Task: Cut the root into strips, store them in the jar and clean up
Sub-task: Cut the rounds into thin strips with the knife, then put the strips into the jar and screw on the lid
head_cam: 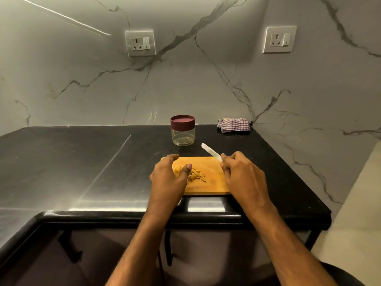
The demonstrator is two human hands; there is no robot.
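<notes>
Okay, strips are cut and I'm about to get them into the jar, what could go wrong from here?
1. The jar has its lid on, and your right hand grips the knife; opening it one-handed could tip it.
2. The knife blade points toward the jar, so reaching across may knock it.
3. The strips lie loose by your left hand on the cutting board, so some may scatter onto the dark counter.

Black countertop (82, 162); orange-brown cutting board (208, 168) with yellow root strips (195, 176); clear jar (182, 134), maroon lid (182, 121); purple-and-white checked cloth (234, 125); grey-veined white marble wall (103, 83).
</notes>
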